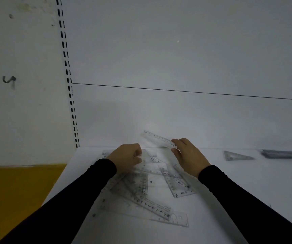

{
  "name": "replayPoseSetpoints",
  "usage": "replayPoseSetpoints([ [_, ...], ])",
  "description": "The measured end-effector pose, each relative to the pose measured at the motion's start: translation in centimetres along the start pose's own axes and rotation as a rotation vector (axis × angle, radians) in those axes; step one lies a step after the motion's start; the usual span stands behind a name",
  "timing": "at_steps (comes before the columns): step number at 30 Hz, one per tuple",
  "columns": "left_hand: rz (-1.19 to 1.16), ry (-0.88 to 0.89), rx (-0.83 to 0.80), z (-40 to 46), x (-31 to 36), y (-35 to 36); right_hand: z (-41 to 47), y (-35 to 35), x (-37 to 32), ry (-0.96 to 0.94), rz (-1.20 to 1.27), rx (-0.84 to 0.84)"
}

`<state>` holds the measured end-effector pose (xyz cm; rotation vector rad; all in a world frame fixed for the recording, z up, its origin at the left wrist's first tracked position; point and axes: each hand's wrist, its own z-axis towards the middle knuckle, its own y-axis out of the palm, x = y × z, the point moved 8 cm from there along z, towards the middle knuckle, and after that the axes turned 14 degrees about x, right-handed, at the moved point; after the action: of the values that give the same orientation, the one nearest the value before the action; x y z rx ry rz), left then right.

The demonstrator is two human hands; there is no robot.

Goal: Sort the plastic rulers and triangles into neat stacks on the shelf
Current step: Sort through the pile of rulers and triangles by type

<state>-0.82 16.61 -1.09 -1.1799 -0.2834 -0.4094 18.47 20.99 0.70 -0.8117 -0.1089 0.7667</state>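
A jumble of clear plastic rulers and triangles point(141, 192) lies on the white shelf point(238, 175) in front of me. My right hand point(189, 155) pinches one end of a short clear ruler point(157, 138), lifted above the shelf and pointing up-left. My left hand point(126, 157) has its fingers curled on a clear triangle piece point(146, 162) at the top of the pile. A long ruler with printed numbers point(154, 209) lies slanted at the near side of the pile.
A single triangle point(234, 155) lies flat at the right, and beside it a stack of rulers point(285, 154) at the frame's edge. A slotted upright point(69, 85) marks the shelf's left end. A yellow surface point(16, 194) lies lower left.
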Motion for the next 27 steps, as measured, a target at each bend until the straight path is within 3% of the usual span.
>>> replayPoseSetpoints([
  [11,-0.369,-0.107,0.194,-1.8,-2.4,-2.2,-3.6,-2.9,-0.2,0.043,-0.141,0.063],
  [19,-0.274,0.028,0.075,-2.0,1.4,0.1,-7.0,-6.7,1.9,0.128,-0.242,0.113],
  [27,-0.235,0.164,0.045,-1.7,11.5,3.0,-11.5,-13.5,8.6,0.189,-0.312,0.172],
])
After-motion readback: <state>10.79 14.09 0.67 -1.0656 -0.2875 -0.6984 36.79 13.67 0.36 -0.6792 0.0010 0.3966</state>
